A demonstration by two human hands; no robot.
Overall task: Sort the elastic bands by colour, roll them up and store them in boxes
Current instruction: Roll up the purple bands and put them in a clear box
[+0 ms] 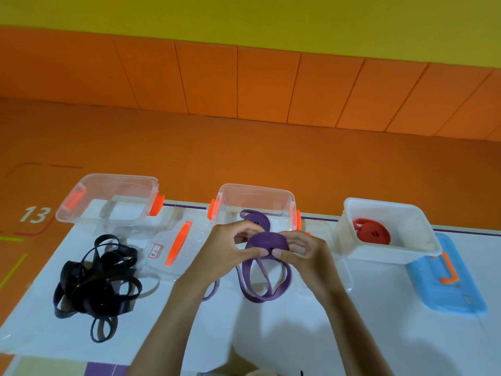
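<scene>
Both hands, the left hand [227, 251] and the right hand [301, 253], pinch a partly rolled purple band [267, 240] between them, fingers curled round the coil. The coil sits just short of the middle clear box [254, 189] — straight ahead of the hands, equally near both. Its unrolled loops [260, 283] trail back toward the person along the white table [298, 335]. One finished purple roll [254, 218] already lies in that box. The floor numeral "13" [35, 214] reads clearly; the small lid label [155, 251] is illegible.
</scene>
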